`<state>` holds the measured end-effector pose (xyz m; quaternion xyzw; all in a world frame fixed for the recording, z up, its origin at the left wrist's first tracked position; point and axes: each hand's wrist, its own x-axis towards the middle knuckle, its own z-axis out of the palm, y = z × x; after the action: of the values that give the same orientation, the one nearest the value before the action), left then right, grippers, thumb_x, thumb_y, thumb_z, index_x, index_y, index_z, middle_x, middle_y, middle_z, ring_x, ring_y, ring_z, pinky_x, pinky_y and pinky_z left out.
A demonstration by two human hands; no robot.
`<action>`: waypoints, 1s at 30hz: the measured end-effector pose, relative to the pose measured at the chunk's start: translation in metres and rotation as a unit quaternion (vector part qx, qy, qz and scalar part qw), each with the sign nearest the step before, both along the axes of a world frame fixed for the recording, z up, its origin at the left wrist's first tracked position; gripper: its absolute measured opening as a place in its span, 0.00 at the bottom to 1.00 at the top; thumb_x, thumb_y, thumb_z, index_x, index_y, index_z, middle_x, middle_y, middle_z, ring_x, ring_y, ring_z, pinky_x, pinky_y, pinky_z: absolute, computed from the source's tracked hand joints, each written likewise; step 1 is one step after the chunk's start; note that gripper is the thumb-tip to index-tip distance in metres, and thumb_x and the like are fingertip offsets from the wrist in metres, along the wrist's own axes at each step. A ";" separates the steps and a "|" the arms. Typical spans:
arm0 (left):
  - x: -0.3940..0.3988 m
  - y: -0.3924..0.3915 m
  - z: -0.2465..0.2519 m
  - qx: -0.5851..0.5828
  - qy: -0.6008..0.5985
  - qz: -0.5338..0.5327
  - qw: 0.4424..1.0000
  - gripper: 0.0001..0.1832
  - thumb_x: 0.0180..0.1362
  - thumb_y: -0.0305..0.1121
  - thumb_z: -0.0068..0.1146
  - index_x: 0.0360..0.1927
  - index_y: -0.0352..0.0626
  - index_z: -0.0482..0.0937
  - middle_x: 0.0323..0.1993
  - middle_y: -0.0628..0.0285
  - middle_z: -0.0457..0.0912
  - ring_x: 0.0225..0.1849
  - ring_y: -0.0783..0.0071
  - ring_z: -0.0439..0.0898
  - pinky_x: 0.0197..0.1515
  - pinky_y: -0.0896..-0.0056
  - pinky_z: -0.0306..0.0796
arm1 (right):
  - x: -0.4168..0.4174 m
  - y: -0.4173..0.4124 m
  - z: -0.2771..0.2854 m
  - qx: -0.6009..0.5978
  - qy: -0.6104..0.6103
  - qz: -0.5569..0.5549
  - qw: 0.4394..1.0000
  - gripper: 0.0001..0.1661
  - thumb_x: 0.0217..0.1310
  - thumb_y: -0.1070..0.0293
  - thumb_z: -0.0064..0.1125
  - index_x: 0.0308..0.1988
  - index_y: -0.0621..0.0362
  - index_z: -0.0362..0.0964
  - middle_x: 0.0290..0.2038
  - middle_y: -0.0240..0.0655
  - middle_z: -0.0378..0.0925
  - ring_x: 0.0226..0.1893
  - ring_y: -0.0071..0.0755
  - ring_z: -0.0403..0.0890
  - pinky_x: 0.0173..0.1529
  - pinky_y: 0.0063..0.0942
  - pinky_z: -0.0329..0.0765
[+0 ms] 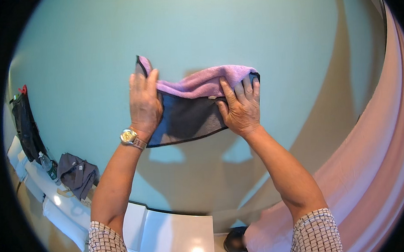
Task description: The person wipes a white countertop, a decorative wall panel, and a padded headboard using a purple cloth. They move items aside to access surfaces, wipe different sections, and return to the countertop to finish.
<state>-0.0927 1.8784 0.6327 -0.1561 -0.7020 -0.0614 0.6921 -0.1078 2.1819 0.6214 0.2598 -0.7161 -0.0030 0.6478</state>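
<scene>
A two-sided towelling cloth [191, 118], purple on one face and grey on the other with a black edge, is spread before the pale blue wall [198, 31]. Its upper part is folded over, so the purple face shows above the grey. My left hand [144, 103], slightly blurred and with a wristwatch on its wrist, holds the left end; a corner sticks up past the fingers. At the right end my right hand [242, 105] lies over the cloth, fingers spread across the purple fold. A small pale tag [212, 97] shows near the right thumb. Whether the cloth touches the wall is unclear.
A pink curtain [359, 173] hangs at the right. Below stands a white glossy surface [179, 231], with a dark object [236, 241] beside it. To the left are a grey folded garment [77, 173], a plastic bottle [48, 166] and a black bag-like item [26, 123].
</scene>
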 end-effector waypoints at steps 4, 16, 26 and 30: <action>0.001 0.000 -0.035 -0.063 -0.039 -0.037 0.997 0.53 0.57 0.37 0.75 0.82 0.31 0.59 0.72 0.34 0.73 0.77 0.33 0.67 0.84 0.29 0.51 | -0.001 0.000 0.000 0.000 -0.002 0.001 1.000 0.44 0.64 0.51 0.74 0.76 0.45 0.72 0.73 0.45 0.70 0.80 0.62 0.59 0.83 0.72 0.47; -0.015 -0.033 -0.046 -0.040 -0.038 -0.043 0.998 0.64 0.49 0.45 0.81 0.85 0.37 0.54 0.75 0.38 0.71 0.81 0.34 0.62 0.86 0.28 0.44 | 0.005 -0.040 0.002 -0.017 0.015 0.008 1.000 0.48 0.63 0.51 0.74 0.77 0.51 0.68 0.72 0.51 0.68 0.77 0.74 0.59 0.78 0.79 0.50; -0.036 -0.126 -0.073 0.024 -0.052 0.057 0.997 0.53 0.65 0.38 0.69 0.87 0.38 0.52 0.68 0.38 0.76 0.69 0.39 0.74 0.82 0.41 0.55 | -0.019 -0.130 0.001 0.011 0.110 0.163 0.980 0.33 0.65 0.54 0.64 0.65 0.58 0.79 0.65 0.47 0.78 0.78 0.59 0.65 0.84 0.67 0.49; -0.025 -0.102 -0.055 0.009 -0.032 0.106 0.994 0.55 0.65 0.47 0.72 0.88 0.41 0.51 0.55 0.41 0.79 0.58 0.40 0.77 0.77 0.39 0.62 | -0.010 -0.095 0.015 -0.012 0.095 0.158 0.983 0.45 0.57 0.49 0.73 0.69 0.59 0.75 0.68 0.52 0.74 0.79 0.64 0.61 0.84 0.68 0.47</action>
<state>-0.1178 1.7766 0.5780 -0.0730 -0.7361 0.0011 0.6730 -0.1182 2.0874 0.6365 0.3608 -0.6014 0.0831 0.7080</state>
